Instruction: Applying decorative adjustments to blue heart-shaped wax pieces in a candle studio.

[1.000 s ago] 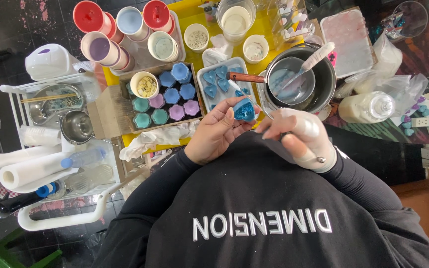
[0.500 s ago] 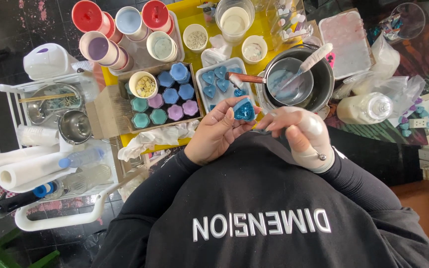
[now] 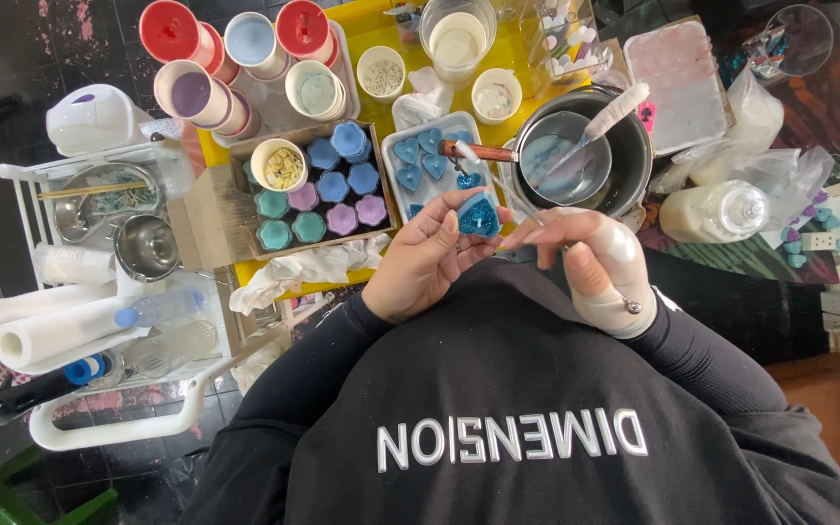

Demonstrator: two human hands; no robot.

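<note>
While pinching blue heart (image 3: 478, 217) in fingertips of left hand (image 3: 420, 261) just above tray (image 3: 402, 187), reaching at it with right hand (image 3: 595, 267), fingers half curled, grip unclear. Looks like mid-cleanup of heart; next calls for steady pinch, light touch. Counted: one held heart, about five in tray, roughly nine flowers (image 3: 342, 185) in box, one pot (image 3: 639, 156).

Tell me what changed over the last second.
Almost nothing. The left hand still holds the glittery blue heart piece at the fingertips, and the right hand stays close beside it. Tray of blue hearts, metal pot and box of coloured pieces unmoved.
</note>
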